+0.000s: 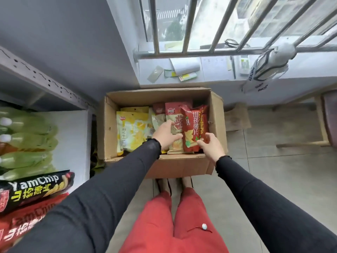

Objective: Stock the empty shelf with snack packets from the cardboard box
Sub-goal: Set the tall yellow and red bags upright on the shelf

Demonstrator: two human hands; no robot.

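On the shelf (pixel 73 128) at near left lie black and red YamChip packets (pixel 36 189). Ahead, the open cardboard box (pixel 164 168) sits on the floor. Right hand (pixel 209 145) pinches a dark-red snack packet (pixel 196 128) upright at its lower edge; left hand (pixel 165 135), fingers spread loosely, rests on the beige packet (pixel 175 141) beside it.

Grey painted wall (pixel 63 33) at left and ahead. Barred window (pixel 228 24) above, daylight pouring through. Pale sill (pixel 215 70) strewn with papers (pixel 184 65). Grey tiled floor (pixel 282 170) below. Wooden chair frame (pixel 321 125) at far right, beside the wall.
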